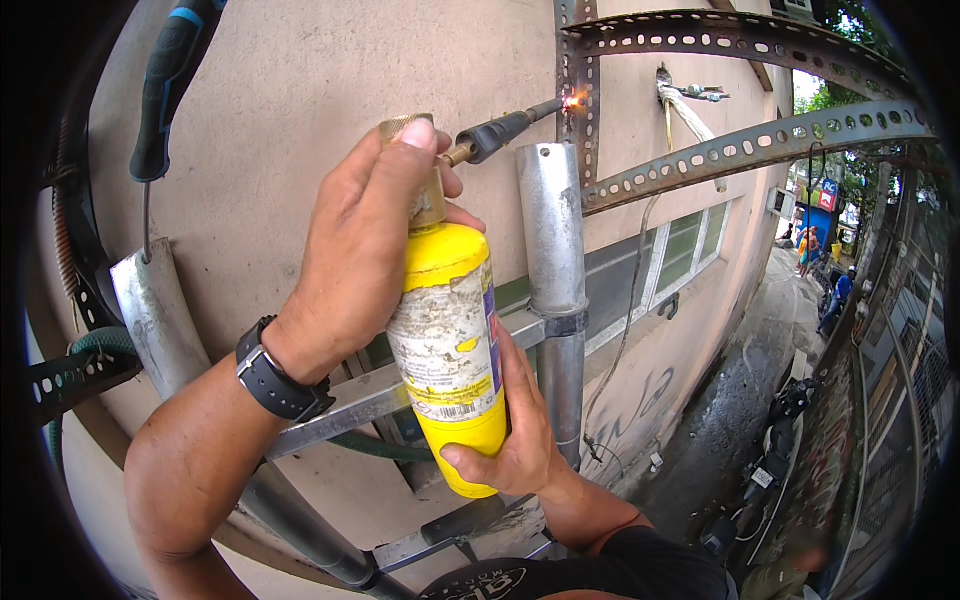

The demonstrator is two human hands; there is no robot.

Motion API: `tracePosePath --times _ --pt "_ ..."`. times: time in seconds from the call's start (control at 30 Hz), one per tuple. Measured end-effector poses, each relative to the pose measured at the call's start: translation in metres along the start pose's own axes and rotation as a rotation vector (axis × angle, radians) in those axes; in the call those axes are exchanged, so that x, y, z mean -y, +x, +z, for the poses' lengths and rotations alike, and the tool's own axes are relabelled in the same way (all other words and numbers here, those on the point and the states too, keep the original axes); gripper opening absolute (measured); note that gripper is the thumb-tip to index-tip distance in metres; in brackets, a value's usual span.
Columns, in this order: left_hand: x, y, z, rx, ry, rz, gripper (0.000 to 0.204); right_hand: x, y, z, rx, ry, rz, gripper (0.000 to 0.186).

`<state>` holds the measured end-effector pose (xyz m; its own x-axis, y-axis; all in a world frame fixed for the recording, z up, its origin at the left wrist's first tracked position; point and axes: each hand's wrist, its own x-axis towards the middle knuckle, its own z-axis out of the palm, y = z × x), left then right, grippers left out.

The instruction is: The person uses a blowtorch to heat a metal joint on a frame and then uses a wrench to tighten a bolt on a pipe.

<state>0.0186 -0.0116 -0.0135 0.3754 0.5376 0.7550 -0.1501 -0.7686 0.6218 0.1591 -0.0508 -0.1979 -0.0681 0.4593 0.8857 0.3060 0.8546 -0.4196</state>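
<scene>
A blowtorch with a yellow gas canister (447, 345) is held upright in both hands, its label worn and peeling. My left hand (350, 235) is closed around the brass valve head (428, 205), thumb on top. Lower down, my right hand (520, 430) wraps the canister's base from the right side. The black burner tube (500, 133) points up and right. Its tip meets a rusty perforated steel upright (590, 150) on the wall, where a small orange glow (575, 101) shows.
Two perforated steel arms (770, 137) reach right from the upright. Metal ladder rails (552, 225) stand close by; a black-and-blue screwdriver (172, 85) sticks up from the left one. A wrapped cable end (690, 115) juts from the wall. Far below lies an alley (715, 430) with motorcycles and people.
</scene>
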Motion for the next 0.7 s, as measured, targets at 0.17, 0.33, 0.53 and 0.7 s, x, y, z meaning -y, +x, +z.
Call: tracePosePath --times 0.17,0.33,0.53,0.7 --pt "0.0003 0.0002 -0.0011 -0.003 -0.032 -0.018 0.06 -0.0013 0.0002 0.0001 0.002 -0.001 -0.023 0.111" --pt "0.0037 0.0013 -0.0034 0.016 -0.004 -0.01 0.061 -0.0027 -0.0005 0.0018 0.002 0.049 -0.007 0.111" --pt "0.0036 0.0019 -0.003 0.018 0.006 -0.011 0.061 -0.0006 -0.0007 0.0013 0.007 0.048 0.007 0.111" --pt "0.0031 0.0012 -0.003 0.028 -0.003 -0.016 0.058 -0.0016 -0.0006 0.0004 0.009 0.01 -0.017 0.112"
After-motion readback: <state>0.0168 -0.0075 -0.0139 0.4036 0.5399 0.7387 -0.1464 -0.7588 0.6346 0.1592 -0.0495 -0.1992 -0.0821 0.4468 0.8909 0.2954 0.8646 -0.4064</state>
